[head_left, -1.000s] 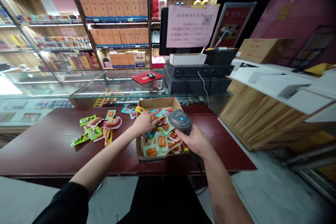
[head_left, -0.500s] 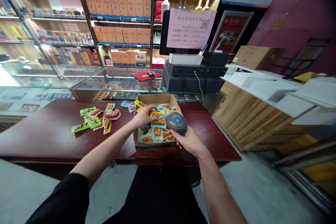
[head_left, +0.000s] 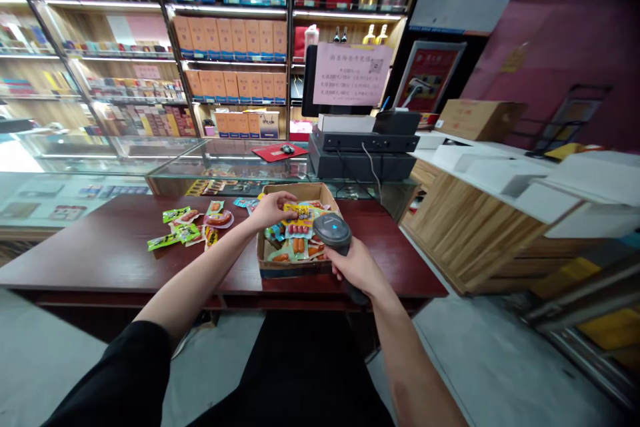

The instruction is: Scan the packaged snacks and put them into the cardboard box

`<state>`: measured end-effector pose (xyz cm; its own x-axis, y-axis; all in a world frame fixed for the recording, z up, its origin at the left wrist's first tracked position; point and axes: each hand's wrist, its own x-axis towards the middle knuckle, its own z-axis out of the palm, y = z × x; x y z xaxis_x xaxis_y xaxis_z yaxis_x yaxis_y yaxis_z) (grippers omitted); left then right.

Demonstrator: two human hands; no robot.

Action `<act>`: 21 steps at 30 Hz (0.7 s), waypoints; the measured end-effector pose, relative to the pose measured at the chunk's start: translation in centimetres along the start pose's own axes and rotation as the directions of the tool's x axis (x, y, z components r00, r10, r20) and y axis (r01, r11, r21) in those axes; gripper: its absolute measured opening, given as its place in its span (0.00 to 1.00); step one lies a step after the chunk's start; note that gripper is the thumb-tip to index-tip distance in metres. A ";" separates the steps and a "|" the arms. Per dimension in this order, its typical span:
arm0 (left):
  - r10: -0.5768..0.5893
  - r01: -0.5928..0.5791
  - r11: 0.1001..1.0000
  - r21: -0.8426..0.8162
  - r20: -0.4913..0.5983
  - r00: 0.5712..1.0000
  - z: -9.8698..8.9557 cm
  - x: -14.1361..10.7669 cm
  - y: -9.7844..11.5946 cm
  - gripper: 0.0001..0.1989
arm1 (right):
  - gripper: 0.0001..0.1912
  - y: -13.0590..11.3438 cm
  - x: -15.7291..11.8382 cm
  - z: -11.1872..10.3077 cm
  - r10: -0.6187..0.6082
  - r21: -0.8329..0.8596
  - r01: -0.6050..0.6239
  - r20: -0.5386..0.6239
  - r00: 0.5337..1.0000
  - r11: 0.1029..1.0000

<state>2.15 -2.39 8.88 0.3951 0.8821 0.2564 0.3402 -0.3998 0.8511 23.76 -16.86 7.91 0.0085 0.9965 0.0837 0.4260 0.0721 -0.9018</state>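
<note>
My left hand (head_left: 273, 209) is over the cardboard box (head_left: 295, 268), its thumb and fingers pinching the left edge of a yellow sausage packet (head_left: 301, 217). In my right hand (head_left: 357, 265) is a dark grey barcode scanner (head_left: 333, 230) with a small blue light on top. The scanner's head is close to the packet's right side, above the box's right part. Beneath them, the box holds several sausage packets (head_left: 299, 246), partly hidden by the hands. Left of the box, a loose group of green, yellow and clear snack packets (head_left: 188, 233) lies on the table.
The dark red table (head_left: 125, 253) meets a glass display counter (head_left: 220, 163). On that counter are a mouse (head_left: 287, 149), a red mat (head_left: 265, 152) and a black cash register unit (head_left: 360, 163). A wooden cabinet (head_left: 475, 233) stands to the right, with stocked shelves behind.
The view has tilted up a little. The yellow packet now shows more of its front beside the scanner, and the left fingers are at its left edge. The scanner stays in the right hand.
</note>
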 end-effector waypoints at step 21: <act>0.105 -0.116 0.991 -0.064 -0.148 0.983 2.3 3.1 0.2 0.26 | 0.15 0.1 0.0 -0.4 0.016 0.067 -0.015 -0.016 1.000 0.998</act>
<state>5.36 -0.28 8.80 0.2982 0.8622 0.4095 0.2372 -0.4825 0.8432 24.18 -16.90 7.99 0.0296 0.9967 0.0762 0.3643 0.0603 -0.9293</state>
